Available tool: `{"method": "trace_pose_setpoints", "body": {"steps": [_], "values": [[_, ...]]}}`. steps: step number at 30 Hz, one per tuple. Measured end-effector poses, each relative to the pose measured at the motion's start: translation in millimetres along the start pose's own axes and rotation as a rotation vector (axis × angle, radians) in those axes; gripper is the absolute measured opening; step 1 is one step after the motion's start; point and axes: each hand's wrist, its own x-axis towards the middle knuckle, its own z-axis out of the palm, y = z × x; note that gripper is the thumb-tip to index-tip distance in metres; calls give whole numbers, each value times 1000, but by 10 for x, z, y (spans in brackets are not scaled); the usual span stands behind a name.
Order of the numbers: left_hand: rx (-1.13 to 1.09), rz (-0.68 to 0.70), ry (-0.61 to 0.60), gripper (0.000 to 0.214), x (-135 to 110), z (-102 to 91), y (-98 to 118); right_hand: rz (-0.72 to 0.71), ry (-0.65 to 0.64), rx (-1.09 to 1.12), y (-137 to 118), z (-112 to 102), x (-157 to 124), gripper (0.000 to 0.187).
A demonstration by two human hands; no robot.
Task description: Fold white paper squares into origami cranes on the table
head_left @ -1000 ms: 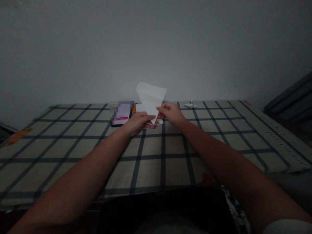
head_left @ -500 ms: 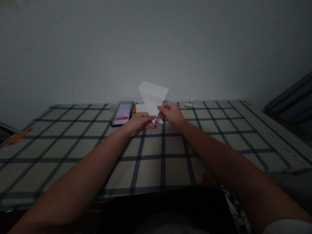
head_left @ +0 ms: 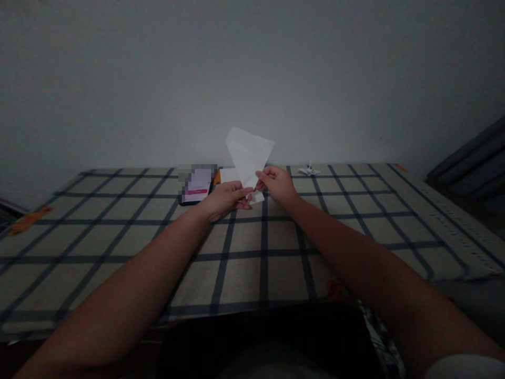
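Observation:
A folded white paper (head_left: 248,153), kite-shaped with its point down, stands upright above the checked tablecloth (head_left: 252,247). My left hand (head_left: 224,199) pinches the paper's lower tip from the left. My right hand (head_left: 278,183) pinches the same narrow end from the right. Both hands have their fingers closed on the paper, close together over the far middle of the table.
A phone (head_left: 196,185) with a lit screen lies left of my hands. More white paper (head_left: 229,175) lies behind them. A small folded paper figure (head_left: 310,169) sits at the far right near the wall. A dark object (head_left: 469,163) stands at the right edge.
The paper has lifted slightly and tilted a little to the right. Both hands have stayed almost in place.

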Motion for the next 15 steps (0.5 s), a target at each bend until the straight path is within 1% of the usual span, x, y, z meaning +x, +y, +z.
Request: {"method": "trace_pose_setpoints", "body": {"steps": [5,9,15], "values": [[-65,15,-89,13,-55,51,53,9,44,16,23,-31,34,20],[-28,26,-75,9,-73,33,66,-4,45,3,59,-33,51,20],[-26,30,-103,15,-36,-18,20,-6,53,23,39,-18,34,22]]}}
